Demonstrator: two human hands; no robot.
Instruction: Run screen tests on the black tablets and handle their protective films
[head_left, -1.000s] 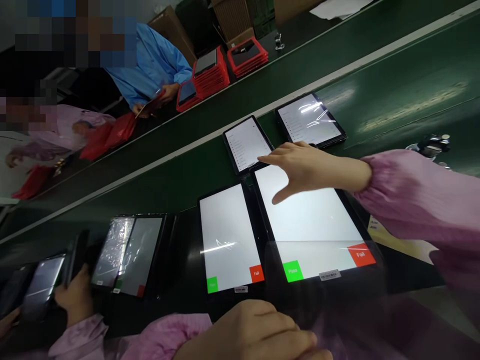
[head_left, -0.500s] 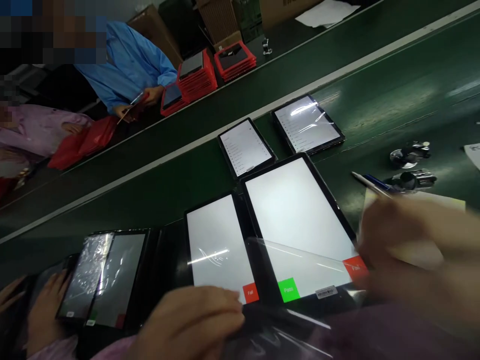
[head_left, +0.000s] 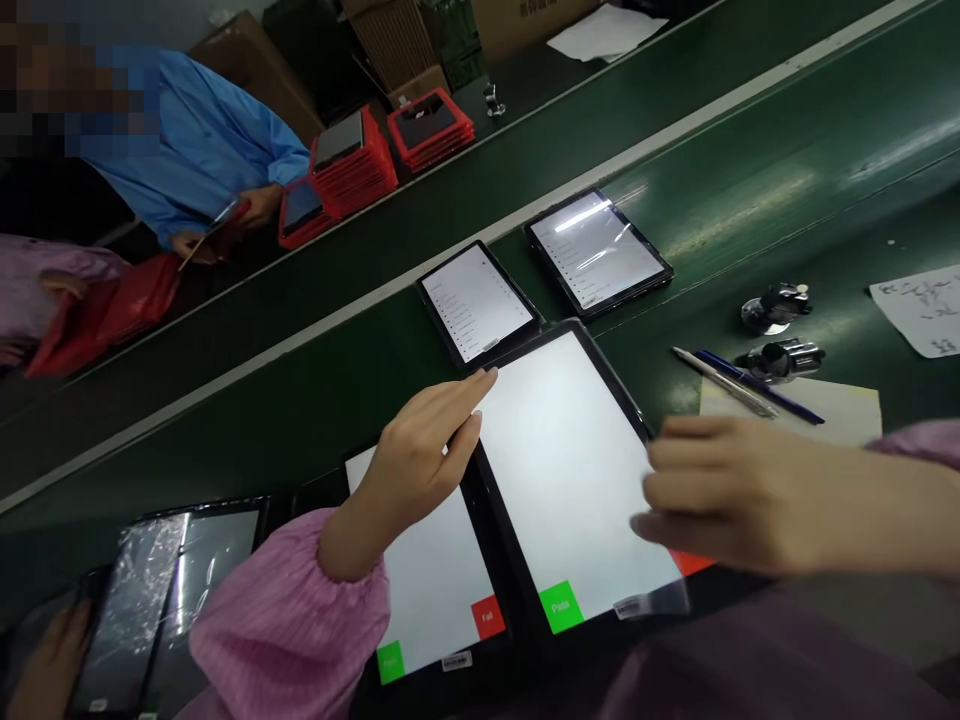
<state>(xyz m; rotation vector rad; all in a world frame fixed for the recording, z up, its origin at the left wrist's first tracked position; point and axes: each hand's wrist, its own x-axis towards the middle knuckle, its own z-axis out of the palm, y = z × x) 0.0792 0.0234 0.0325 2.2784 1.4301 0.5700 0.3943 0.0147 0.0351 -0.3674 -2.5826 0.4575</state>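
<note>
My left hand (head_left: 424,460) lies over the smaller lit tablet (head_left: 431,590), its fingertips at the top corner of the large lit tablet (head_left: 559,460). My right hand (head_left: 739,495) hovers over that large tablet's right edge, covering most of its red Fail button (head_left: 690,563). A green Pass button (head_left: 560,606) shows uncovered, and clear plastic film (head_left: 656,600) lies on the tablet's lower end. Neither hand visibly grips anything.
Two tablets showing lists (head_left: 476,303) lie on the green belt (head_left: 750,205) beyond. A co-worker's hand (head_left: 52,665) rests on a film-covered tablet (head_left: 165,600) at lower left. Pens (head_left: 757,390), metal fixtures (head_left: 780,340) and paper (head_left: 787,412) lie right.
My left hand has risen from the bottom edge onto the smaller tablet. My right hand has swung from the large tablet's top edge to its right edge. The view has shifted.
</note>
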